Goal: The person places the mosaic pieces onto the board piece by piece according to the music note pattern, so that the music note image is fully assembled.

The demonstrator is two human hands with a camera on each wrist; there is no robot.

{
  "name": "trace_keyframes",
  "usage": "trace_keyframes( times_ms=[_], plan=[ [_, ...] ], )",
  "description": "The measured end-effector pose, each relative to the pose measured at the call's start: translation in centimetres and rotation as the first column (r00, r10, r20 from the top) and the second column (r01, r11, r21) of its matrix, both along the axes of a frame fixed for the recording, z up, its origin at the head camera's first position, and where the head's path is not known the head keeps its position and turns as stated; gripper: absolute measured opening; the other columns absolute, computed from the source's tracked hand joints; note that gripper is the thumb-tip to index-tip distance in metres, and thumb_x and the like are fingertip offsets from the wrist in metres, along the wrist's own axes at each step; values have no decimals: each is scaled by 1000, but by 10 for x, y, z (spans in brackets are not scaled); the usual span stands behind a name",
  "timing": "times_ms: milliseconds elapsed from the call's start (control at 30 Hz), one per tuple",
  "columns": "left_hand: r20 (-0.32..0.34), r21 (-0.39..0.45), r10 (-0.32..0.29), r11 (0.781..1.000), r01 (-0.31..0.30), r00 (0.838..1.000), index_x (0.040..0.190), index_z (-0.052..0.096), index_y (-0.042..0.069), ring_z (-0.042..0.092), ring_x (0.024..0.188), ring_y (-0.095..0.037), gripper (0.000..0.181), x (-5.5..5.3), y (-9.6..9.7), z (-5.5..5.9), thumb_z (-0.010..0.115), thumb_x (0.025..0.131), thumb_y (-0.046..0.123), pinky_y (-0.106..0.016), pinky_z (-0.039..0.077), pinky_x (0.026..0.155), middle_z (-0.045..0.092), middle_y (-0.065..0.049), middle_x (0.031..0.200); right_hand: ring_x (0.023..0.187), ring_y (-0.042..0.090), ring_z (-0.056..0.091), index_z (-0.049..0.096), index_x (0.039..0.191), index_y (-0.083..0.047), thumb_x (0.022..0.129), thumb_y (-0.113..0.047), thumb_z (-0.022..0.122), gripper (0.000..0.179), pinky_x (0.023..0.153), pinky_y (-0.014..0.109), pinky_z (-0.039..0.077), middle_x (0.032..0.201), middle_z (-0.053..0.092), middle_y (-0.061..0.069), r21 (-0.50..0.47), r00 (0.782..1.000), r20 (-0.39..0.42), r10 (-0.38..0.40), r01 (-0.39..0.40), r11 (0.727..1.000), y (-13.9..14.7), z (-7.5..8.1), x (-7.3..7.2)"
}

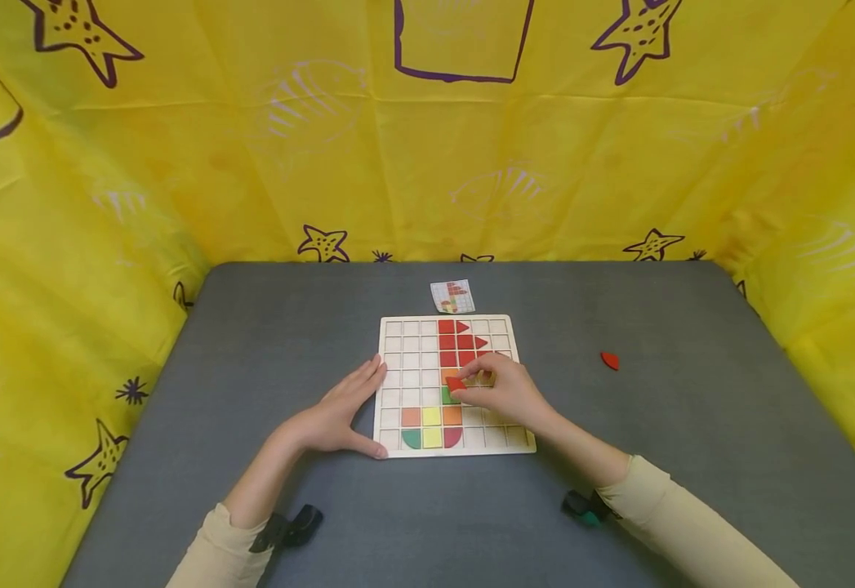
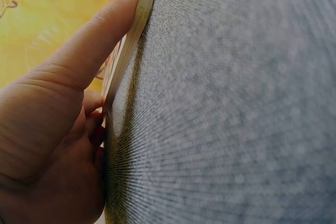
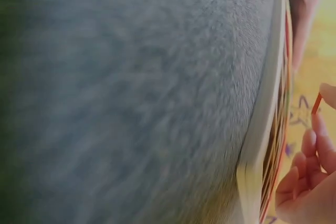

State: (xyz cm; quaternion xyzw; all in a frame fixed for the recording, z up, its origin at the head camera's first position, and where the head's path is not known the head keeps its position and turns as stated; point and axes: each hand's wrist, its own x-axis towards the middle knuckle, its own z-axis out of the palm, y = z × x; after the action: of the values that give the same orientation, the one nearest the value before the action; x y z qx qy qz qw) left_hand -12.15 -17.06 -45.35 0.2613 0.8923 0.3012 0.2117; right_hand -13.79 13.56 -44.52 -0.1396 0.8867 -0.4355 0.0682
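A square wooden grid board (image 1: 412, 360) lies on the table, with red, orange, yellow and green tiles in some cells. My left hand (image 1: 331, 420) rests along the board's left edge, fingers extended and thumb at the near left corner. In the left wrist view the thumb (image 2: 100, 35) lies straight against the rim. Over the middle of the board, my right hand (image 1: 506, 394) pinches a small red tile (image 1: 456, 384) between thumb and fingertips. The right wrist view shows this tile (image 3: 316, 103) edge-on, raised above the board. The right hand covers some cells.
Behind the board lies a small picture card (image 1: 452, 296) with a coloured pattern. A red leaf-shaped tile (image 1: 610, 360) sits on the grey table (image 1: 677, 425) to the right. Yellow patterned cloth (image 1: 427, 180) surrounds the table's back and sides.
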Motion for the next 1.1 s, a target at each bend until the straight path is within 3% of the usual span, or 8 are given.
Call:
trace_keyframes(
  times_ms=[300,600,833,1100],
  plan=[
    [5,3,4,1000,-5,1000,157,10,7,1,149,-30,126,-1,0,-1,84,67,55,-57,12,113,0,-9,163,78,11,50,73,84,-20,72,-31,86,21,74,32,42,80,63,-9,166,989,-89,119,-103,981,-30,-3,-6],
    [8,9,3,1000,-3,1000,157,10,8,1,149,-30,125,-1,1,0,84,68,55,-58,12,113,0,-9,164,75,9,48,70,77,-23,73,-40,85,23,70,30,40,73,62,-11,311,975,-147,167,-115,943,-40,3,-5],
    [5,9,4,1000,-4,1000,157,10,7,1,149,-30,125,-1,2,1,84,68,54,-58,12,113,0,-9,163,80,10,49,70,80,-21,75,-38,84,21,74,31,42,77,63,-10,295,975,-140,172,-124,948,-35,4,-5],
    [-12,20,-5,1000,5,1000,156,11,4,2,148,-33,124,0,1,1,85,68,51,-59,13,112,1,-13,163,88,16,51,73,90,-19,77,-32,84,21,80,36,41,89,65,-7,117,992,-96,86,-74,990,-2,6,-4]
  ],
)
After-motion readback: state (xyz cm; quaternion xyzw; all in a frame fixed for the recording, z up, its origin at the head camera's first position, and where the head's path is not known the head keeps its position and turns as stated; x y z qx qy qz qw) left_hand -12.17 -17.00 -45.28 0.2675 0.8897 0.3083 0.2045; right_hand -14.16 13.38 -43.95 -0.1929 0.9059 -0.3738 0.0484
